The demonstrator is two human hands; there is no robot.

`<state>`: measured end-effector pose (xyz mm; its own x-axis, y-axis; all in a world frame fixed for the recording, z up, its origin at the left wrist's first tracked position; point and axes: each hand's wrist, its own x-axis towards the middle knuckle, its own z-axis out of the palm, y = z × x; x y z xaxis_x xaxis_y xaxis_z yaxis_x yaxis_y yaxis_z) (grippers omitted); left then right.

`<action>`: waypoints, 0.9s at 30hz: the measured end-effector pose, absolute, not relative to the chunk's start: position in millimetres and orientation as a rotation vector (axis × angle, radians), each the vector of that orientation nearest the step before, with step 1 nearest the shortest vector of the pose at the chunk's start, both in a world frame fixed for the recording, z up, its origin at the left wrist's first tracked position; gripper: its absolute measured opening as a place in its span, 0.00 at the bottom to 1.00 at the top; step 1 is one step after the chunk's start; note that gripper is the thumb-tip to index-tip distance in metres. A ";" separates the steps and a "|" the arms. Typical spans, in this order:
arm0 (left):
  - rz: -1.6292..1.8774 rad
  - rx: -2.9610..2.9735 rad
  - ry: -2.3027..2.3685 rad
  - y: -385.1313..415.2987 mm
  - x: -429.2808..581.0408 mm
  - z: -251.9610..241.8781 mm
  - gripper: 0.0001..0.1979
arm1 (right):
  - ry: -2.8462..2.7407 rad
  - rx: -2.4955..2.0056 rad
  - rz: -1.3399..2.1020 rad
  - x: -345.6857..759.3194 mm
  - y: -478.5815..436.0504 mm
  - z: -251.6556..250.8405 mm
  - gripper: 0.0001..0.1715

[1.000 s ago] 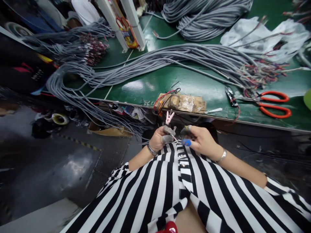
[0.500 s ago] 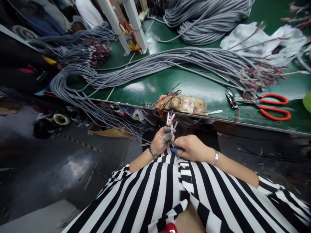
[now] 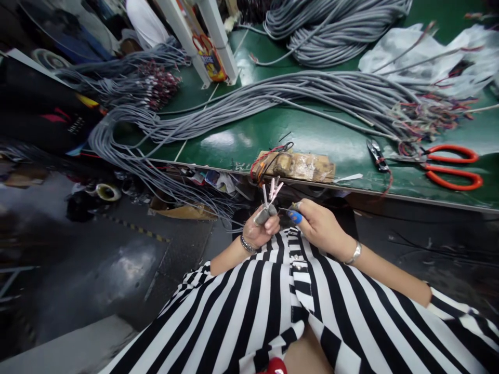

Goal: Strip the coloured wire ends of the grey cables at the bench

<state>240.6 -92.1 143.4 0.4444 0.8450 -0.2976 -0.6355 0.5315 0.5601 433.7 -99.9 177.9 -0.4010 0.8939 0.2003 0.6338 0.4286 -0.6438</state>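
Observation:
Low in front of the bench edge, my left hand (image 3: 260,227) is closed, grey covers on its thumb and a finger. A pale pink clip like a clothes peg (image 3: 276,189) sticks up from its fingertips, beside a thin grey strip (image 3: 265,194). What lies inside the fingers is hidden. My right hand (image 3: 323,228), a blue cover on one fingertip, is a little to the right and apart from it. Its thumb and finger are pinched together on a thin wire (image 3: 285,209) that points toward my left hand.
Along the green bench (image 3: 230,156) lies a long bundle of grey cables (image 3: 241,106), its left part hanging over the edge. A wooden block (image 3: 306,167) sits at the front edge. Cutters (image 3: 376,155) and orange-handled scissors (image 3: 454,165) lie right. Coiled cable (image 3: 331,36) is behind.
My right hand has moved right and slightly up, away from my left hand. The pink clip and the grey strip have turned in my left fingers. The view has shifted slightly.

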 end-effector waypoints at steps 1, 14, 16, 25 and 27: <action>0.945 0.403 0.602 -92.8 241.1 143.2 0.16 | -2.162 -1.289 0.634 431.0 -100.0 177.7 0.20; 0.911 0.514 0.537 -91.8 242.8 133.8 0.15 | -2.194 -1.380 0.557 426.5 -100.1 171.9 0.18; 0.908 0.509 0.553 -91.7 243.0 133.5 0.15 | -2.187 -1.365 0.559 426.8 -100.3 172.1 0.18; 0.918 0.477 0.569 -92.3 244.8 135.7 0.13 | -2.164 -1.304 0.557 427.2 -101.7 170.4 0.17; 0.922 0.494 0.587 -92.4 245.4 136.9 0.13 | -2.168 -1.304 0.555 427.0 -101.7 170.2 0.17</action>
